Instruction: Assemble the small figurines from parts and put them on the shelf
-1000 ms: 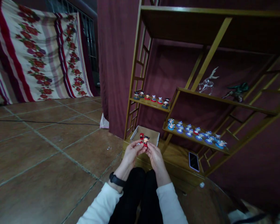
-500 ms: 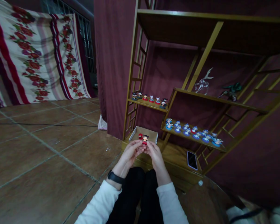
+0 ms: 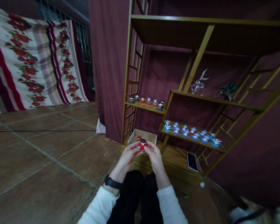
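Note:
Between my two hands is a small figurine [image 3: 142, 145] with black hair and a red body, held upright. The fingers of my left hand [image 3: 130, 155] grip its left side, and those of my right hand [image 3: 153, 154] grip its right side. Just beyond it, a shallow open box [image 3: 149, 136] with pale walls sits on the bottom of the shelf unit. Another red figurine [image 3: 139, 138] shows in the box, partly hidden behind the held one. A dark band is on my left wrist.
Several figurines stand on the upper left shelf [image 3: 146, 106], and several blue-and-white ones on the lower right shelf [image 3: 191, 138]. A phone [image 3: 192, 161] lies at the bottom right. A clear deer ornament [image 3: 199, 84] and a dark green ornament [image 3: 226, 91] stand higher up.
The figurine has been turned between my hands: its pale face pointed at me before, and now mostly black hair and a red body show. Both hands still hold it. The view has shifted slightly.

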Tool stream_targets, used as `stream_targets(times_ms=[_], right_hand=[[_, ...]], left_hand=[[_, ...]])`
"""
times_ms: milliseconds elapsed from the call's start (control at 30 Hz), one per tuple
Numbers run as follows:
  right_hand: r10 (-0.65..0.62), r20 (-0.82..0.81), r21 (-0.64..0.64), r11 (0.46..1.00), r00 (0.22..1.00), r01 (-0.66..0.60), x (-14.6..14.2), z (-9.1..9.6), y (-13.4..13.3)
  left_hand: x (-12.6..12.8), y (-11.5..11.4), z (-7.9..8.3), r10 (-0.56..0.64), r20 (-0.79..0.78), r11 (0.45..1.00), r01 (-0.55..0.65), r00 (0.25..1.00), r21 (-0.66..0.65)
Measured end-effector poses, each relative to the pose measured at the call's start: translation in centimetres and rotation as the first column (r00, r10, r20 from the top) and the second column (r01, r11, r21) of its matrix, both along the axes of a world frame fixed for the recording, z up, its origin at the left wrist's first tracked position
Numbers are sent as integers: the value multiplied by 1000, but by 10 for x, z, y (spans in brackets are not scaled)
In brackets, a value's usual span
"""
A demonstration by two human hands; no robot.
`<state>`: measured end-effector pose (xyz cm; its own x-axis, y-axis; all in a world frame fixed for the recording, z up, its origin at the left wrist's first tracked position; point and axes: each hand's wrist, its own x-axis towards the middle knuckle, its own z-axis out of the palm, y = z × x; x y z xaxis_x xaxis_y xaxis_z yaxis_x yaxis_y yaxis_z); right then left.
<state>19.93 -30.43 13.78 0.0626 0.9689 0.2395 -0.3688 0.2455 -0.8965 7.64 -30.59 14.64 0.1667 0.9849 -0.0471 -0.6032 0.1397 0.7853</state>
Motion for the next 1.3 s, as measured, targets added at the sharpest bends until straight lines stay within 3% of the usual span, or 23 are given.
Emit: stream_targets(times_ms=[433, 700, 967, 1100, 1300], right_hand=[[-44, 18, -50, 998, 999, 45, -9, 0, 4], [-105, -7, -47, 993, 994, 105, -8, -4, 13], [-16, -175, -112, 994, 984, -4, 0, 6, 16], [61, -190, -65, 995, 980, -75, 2, 15, 12], [21, -168, -53, 998, 986, -30, 3, 23, 19]], left_hand=[[4, 10, -5, 103, -225, 994, -95, 969, 48], [7, 21, -8, 91, -260, 995, -81, 961, 51], [12, 25, 6, 132, -317, 978, -73, 939, 193], [12, 28, 14, 170, -334, 973, -104, 927, 208], [11, 43, 22, 129, -341, 977, -60, 931, 205]])
